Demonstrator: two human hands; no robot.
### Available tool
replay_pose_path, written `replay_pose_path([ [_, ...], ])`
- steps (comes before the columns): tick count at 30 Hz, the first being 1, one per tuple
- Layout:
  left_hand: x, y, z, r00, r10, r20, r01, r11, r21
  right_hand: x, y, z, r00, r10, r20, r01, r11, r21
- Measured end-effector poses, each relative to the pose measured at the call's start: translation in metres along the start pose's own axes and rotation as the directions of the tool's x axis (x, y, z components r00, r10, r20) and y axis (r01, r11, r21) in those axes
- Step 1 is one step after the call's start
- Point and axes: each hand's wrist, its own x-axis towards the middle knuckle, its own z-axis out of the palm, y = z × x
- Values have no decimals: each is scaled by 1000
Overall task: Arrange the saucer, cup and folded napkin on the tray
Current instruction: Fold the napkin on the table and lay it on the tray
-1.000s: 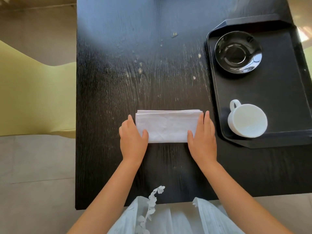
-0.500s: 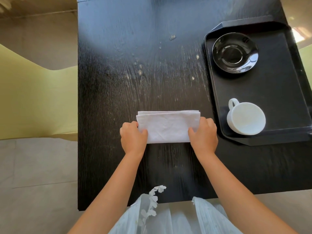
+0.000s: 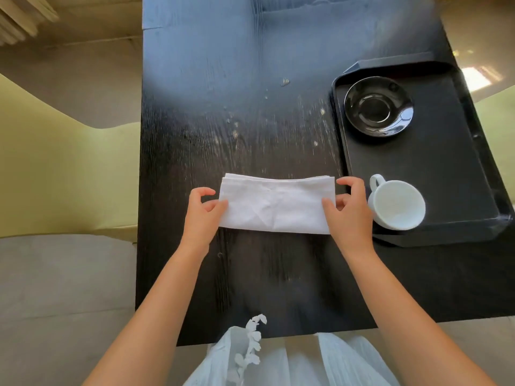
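A white folded napkin (image 3: 274,204) hangs just above the black table (image 3: 223,107), held at both short ends. My left hand (image 3: 202,215) pinches its left end and my right hand (image 3: 348,213) pinches its right end. To the right lies a black tray (image 3: 434,168). A glossy black saucer (image 3: 378,106) sits at the tray's far left corner. A white cup (image 3: 397,204) with its handle pointing up-left stands at the tray's near left corner, right beside my right hand.
Pale specks and scuffs mark the table's middle. A yellow-green seat (image 3: 55,176) stands to the left of the table over a grey floor. The table's near edge runs just in front of my white dress (image 3: 278,358).
My hands went from lying flat on the napkin's ends to pinching them. The napkin has lifted slightly off the table, and its middle now shows creases.
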Motion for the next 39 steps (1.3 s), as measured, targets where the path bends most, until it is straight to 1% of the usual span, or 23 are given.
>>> replay_pose_path([
  [2, 0, 15, -8, 994, 71, 77, -73, 997, 28, 2, -14, -12, 999, -52, -17, 52, 999, 9],
  [4, -1, 31, -12, 974, 167, 151, -179, 982, 67, 4, -26, -25, 993, -118, -12, 117, 992, -40],
  [7, -3, 55, -13, 948, 256, 190, -282, 951, 123, 7, -43, -46, 984, -177, -9, 176, 982, -71],
  [12, -6, 95, -4, 915, 320, 246, -360, 922, 139, 9, -60, -88, 992, -123, -5, 123, 990, -72],
  [15, -7, 120, 10, 885, 345, 314, -417, 886, 204, 13, -59, -115, 994, -95, 44, 99, 990, -104],
  [19, -2, 153, 39, 838, 356, 414, -493, 819, 293, 24, -47, -146, 997, -58, 52, 63, 993, -104],
  [22, 4, 177, 74, 792, 361, 492, -574, 716, 399, 34, -29, -168, 999, -26, 34, 29, 995, -92],
  [24, 10, 196, 103, 754, 363, 547, -637, 610, 472, 43, -15, -183, 1000, 0, 17, 1, 998, -64],
  [26, 18, 215, 136, 700, 362, 616, -704, 496, 509, 53, 0, -199, 999, 37, 3, -37, 999, -31],
  [29, 32, 241, 192, 611, 338, 715, -790, 325, 521, 71, 22, -220, 996, 85, -25, -84, 996, 18],
  [33, 53, 262, 275, 521, 274, 809, -854, 162, 495, 100, 55, -242, 988, 139, -62, -135, 988, 70],
  [36, 68, 264, 332, 478, 211, 853, -877, 60, 477, 119, 82, -246, 977, 198, -81, -190, 977, 97],
  [39, 79, 255, 377, 472, 162, 867, -878, -4, 479, 133, 108, -242, 963, 256, -81, -247, 963, 107],
])
